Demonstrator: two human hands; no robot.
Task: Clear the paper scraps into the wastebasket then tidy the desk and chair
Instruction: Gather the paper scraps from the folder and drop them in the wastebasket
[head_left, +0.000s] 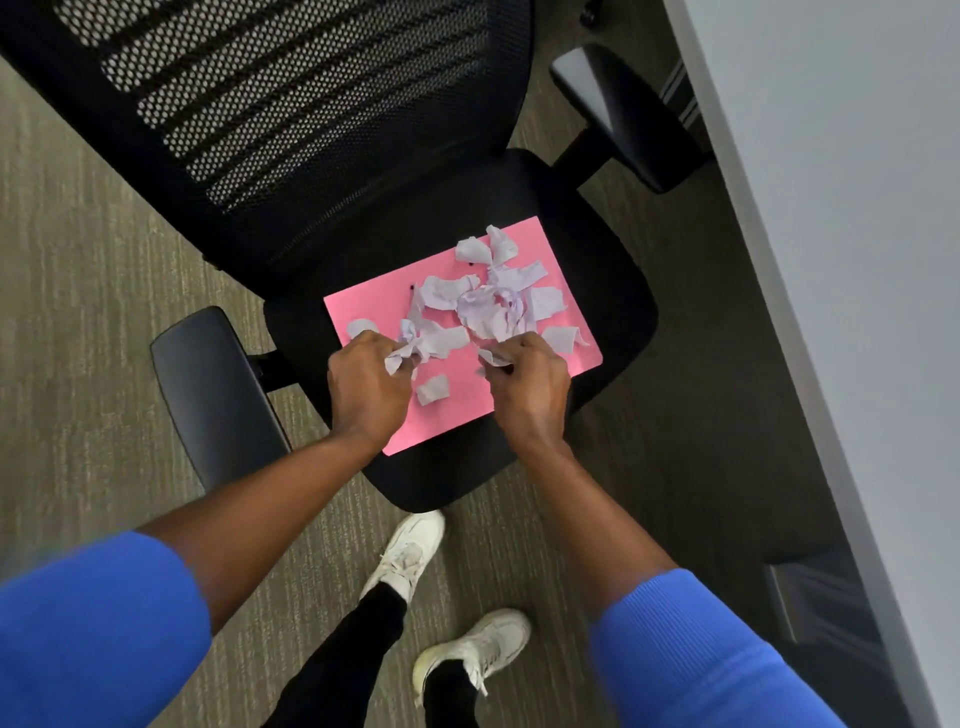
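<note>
Fingers on the left hand (366, 382) are curled shut around a twisted bit of the paper scraps (488, 306), and you can see the crumpled white end poking out past the knuckles toward the pile. Same deal with the right hand (527, 384): its fingers are pinched closed on a small flat scrap at the near edge of the heap. The scraps themselves are torn, wrinkly pieces of pale white-lavender paper, some flat, some balled up, with the biggest wad sitting just beyond the right fingertips. One loose piece lies between the two hands, and a small one sits just past the left knuckles. All of it is spread over a pink sheet (374, 312) lying flat and a bit skewed on the black seat of the office chair (597, 260), right under both hands. A couple of tiny dark specks sit on the pink beyond the left fingers, can't tell what they are. Blue sleeves (98, 623) are pushed up the forearms, white sneakers (408, 553) on the carpet (78, 286) below, and a pale desk (831, 208) edge runs off to the right of the right hand.
</note>
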